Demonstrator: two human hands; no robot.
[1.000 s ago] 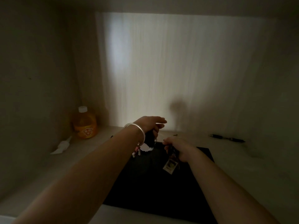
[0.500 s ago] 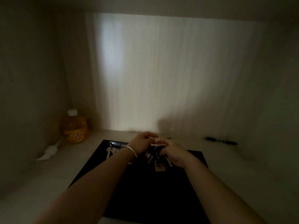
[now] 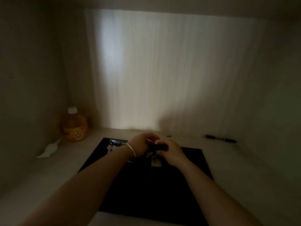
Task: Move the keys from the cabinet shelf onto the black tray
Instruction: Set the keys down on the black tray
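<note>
Forearms enter from the bottom edge, both reaching forward into a dim cabinet compartment over the black tray (image 3: pixel 187 185), which lies flat on the pale shelf (image 3: pixel 53 173).

Left hand (image 3: pixel 141 143): silver bangle (image 3: pixel 132 152) on the wrist, fingers curled inward toward the other hand. Right hand (image 3: pixel 171 152): fingers curled likewise, fingertips meeting the left hand's over the tray's far half. Between them a dark bunch of keys (image 3: pixel 158 146) is pinched by both hands; a small pale tag (image 3: pixel 156 162) hangs from it, low against the tray surface. Too dark to tell whether the bunch itself touches the tray.

Second set of keys (image 3: pixel 114 144), pale metal with a ring, lies on the tray's far-left corner, just left of the left wrist, free of either hand.

Off the tray, left: crumpled white paper scrap (image 3: pixel 48 149) on the shelf near the side wall. Behind it, in the back-left corner, an orange bottle (image 3: pixel 75 126) with white cap stands upright. Far right, a dark pen (image 3: pixel 219 138) lies on the shelf near the back wall, well apart from the tray. Small dark speck (image 3: pixel 169 136) on the shelf just beyond the hands; unidentifiable.
</note>
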